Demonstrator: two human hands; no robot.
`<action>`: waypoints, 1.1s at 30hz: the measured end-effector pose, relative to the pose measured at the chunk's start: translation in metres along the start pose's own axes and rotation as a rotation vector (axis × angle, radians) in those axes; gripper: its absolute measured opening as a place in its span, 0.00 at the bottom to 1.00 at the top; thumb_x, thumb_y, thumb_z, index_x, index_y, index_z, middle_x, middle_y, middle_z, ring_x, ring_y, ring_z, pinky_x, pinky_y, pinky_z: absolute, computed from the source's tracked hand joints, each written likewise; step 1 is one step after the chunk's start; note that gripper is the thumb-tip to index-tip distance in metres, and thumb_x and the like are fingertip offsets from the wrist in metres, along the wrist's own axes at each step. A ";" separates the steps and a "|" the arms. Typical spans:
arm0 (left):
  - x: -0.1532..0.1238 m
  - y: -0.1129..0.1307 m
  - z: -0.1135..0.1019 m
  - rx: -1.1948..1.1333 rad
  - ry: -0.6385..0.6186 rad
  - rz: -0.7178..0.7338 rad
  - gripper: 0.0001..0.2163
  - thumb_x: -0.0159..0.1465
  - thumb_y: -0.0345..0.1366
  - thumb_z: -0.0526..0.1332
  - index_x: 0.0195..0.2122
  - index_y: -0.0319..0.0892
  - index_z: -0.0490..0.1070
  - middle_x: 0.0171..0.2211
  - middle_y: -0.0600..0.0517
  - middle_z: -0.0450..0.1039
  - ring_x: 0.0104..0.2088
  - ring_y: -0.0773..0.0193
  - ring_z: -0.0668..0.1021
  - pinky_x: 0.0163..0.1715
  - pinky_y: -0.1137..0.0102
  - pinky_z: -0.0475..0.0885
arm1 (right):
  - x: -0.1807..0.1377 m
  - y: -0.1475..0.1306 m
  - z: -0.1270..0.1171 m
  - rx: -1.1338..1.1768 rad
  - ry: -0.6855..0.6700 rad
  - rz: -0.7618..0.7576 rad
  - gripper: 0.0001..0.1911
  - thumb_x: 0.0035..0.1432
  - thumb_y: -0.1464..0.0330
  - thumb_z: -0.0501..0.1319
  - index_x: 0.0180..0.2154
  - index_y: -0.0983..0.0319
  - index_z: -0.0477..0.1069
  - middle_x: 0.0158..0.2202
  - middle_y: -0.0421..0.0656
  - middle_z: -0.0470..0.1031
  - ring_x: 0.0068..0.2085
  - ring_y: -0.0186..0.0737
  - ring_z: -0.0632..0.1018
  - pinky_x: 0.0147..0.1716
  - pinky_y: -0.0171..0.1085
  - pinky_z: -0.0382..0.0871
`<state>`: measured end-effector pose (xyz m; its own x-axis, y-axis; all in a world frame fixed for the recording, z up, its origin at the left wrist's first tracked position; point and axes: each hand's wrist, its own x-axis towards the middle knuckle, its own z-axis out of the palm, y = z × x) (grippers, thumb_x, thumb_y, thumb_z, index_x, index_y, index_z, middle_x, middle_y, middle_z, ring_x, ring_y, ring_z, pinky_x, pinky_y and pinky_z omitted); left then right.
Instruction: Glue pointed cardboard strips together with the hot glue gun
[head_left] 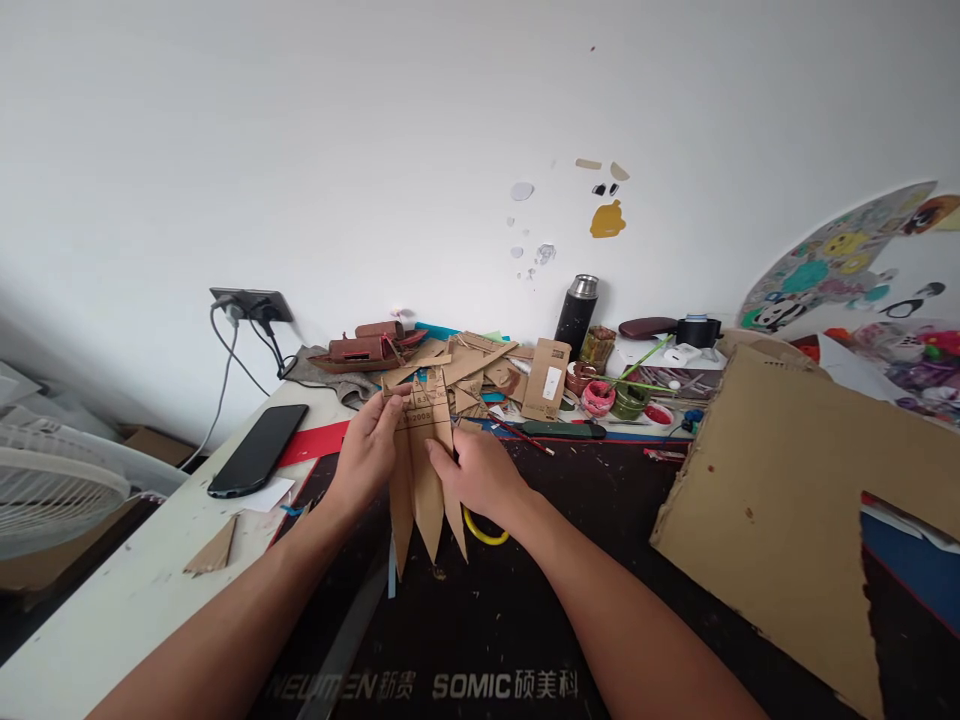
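Both my hands grip a cut cardboard piece [426, 490] above the dark mat. Its lower end splits into pointed strips hanging down, and printed letters cross its upper part. My left hand [373, 437] is closed on the left edge near the top, thumb in front. On the right side, my right hand [480, 468] pinches it lower down with the thumb across its face. Behind the points shows a yellow ring-shaped handle [487, 532], partly hidden. A thin pale blue strip [391, 572] sticks out below the left point.
Cardboard scraps [480, 365], a brown model boat [367, 348], paint jars [598, 398] and a black thermos [576, 318] crowd the back. A large cardboard sheet [780, 500] covers the right side. A phone [259, 450] and a fan [60, 490] are at left.
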<state>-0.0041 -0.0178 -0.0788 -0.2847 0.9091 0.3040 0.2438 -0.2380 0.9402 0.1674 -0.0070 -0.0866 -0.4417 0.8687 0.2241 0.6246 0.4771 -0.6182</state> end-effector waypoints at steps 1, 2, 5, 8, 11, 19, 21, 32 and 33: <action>0.000 0.000 0.000 -0.019 -0.001 -0.012 0.21 0.71 0.51 0.58 0.54 0.41 0.76 0.55 0.43 0.80 0.60 0.47 0.77 0.63 0.57 0.67 | 0.000 0.000 0.000 0.000 -0.002 0.000 0.23 0.72 0.58 0.58 0.26 0.58 0.56 0.24 0.39 0.65 0.28 0.37 0.65 0.30 0.38 0.49; -0.001 0.000 0.000 -0.031 0.000 -0.019 0.22 0.71 0.52 0.58 0.55 0.40 0.76 0.56 0.43 0.79 0.60 0.47 0.77 0.63 0.56 0.67 | 0.000 0.001 0.000 0.001 -0.006 0.000 0.23 0.72 0.58 0.58 0.26 0.58 0.56 0.24 0.39 0.65 0.28 0.37 0.65 0.30 0.38 0.49; -0.001 0.002 -0.002 -0.018 0.013 -0.006 0.24 0.72 0.54 0.57 0.56 0.41 0.76 0.56 0.43 0.80 0.59 0.47 0.78 0.61 0.56 0.68 | 0.000 0.001 0.001 0.007 -0.018 -0.005 0.23 0.73 0.57 0.58 0.26 0.58 0.55 0.24 0.39 0.66 0.28 0.37 0.65 0.29 0.38 0.49; 0.001 0.003 -0.004 0.015 0.020 0.016 0.23 0.72 0.54 0.57 0.52 0.40 0.77 0.50 0.43 0.82 0.55 0.48 0.80 0.59 0.58 0.71 | 0.000 0.001 0.001 0.000 -0.023 -0.004 0.23 0.73 0.58 0.58 0.26 0.58 0.56 0.25 0.40 0.67 0.28 0.37 0.66 0.29 0.38 0.49; 0.003 0.000 -0.005 0.049 0.042 0.033 0.22 0.72 0.55 0.57 0.49 0.41 0.77 0.48 0.44 0.82 0.52 0.49 0.81 0.57 0.58 0.71 | 0.000 -0.001 0.001 -0.004 -0.019 -0.016 0.22 0.73 0.58 0.58 0.27 0.58 0.57 0.26 0.41 0.70 0.29 0.38 0.68 0.30 0.38 0.50; 0.003 -0.004 -0.003 -0.108 -0.014 -0.029 0.22 0.70 0.52 0.62 0.56 0.42 0.76 0.56 0.43 0.80 0.61 0.47 0.77 0.62 0.55 0.68 | -0.001 -0.002 0.001 -0.009 -0.028 -0.017 0.21 0.73 0.60 0.57 0.27 0.59 0.59 0.25 0.40 0.69 0.29 0.37 0.68 0.30 0.38 0.50; 0.003 -0.004 -0.003 -0.140 -0.036 -0.038 0.23 0.69 0.51 0.64 0.58 0.41 0.75 0.58 0.42 0.79 0.62 0.46 0.76 0.63 0.54 0.68 | 0.000 -0.001 0.000 -0.016 -0.026 -0.011 0.22 0.73 0.59 0.57 0.26 0.58 0.58 0.25 0.39 0.67 0.28 0.37 0.66 0.29 0.38 0.49; 0.005 -0.003 -0.007 -0.130 -0.013 -0.006 0.25 0.71 0.49 0.63 0.66 0.46 0.69 0.65 0.42 0.74 0.68 0.46 0.72 0.69 0.48 0.62 | 0.000 -0.001 0.001 -0.045 -0.031 -0.005 0.21 0.73 0.57 0.57 0.28 0.59 0.63 0.25 0.41 0.70 0.28 0.38 0.69 0.29 0.38 0.50; 0.006 0.005 -0.009 -0.148 0.036 0.041 0.27 0.71 0.47 0.63 0.70 0.49 0.63 0.69 0.43 0.69 0.70 0.48 0.69 0.70 0.49 0.61 | 0.000 -0.001 0.000 -0.052 -0.036 -0.001 0.21 0.74 0.57 0.57 0.28 0.59 0.64 0.25 0.41 0.71 0.29 0.38 0.70 0.29 0.38 0.50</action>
<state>-0.0131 -0.0162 -0.0712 -0.3113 0.8854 0.3452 0.1169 -0.3248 0.9385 0.1665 -0.0081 -0.0862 -0.4642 0.8635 0.1970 0.6564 0.4847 -0.5781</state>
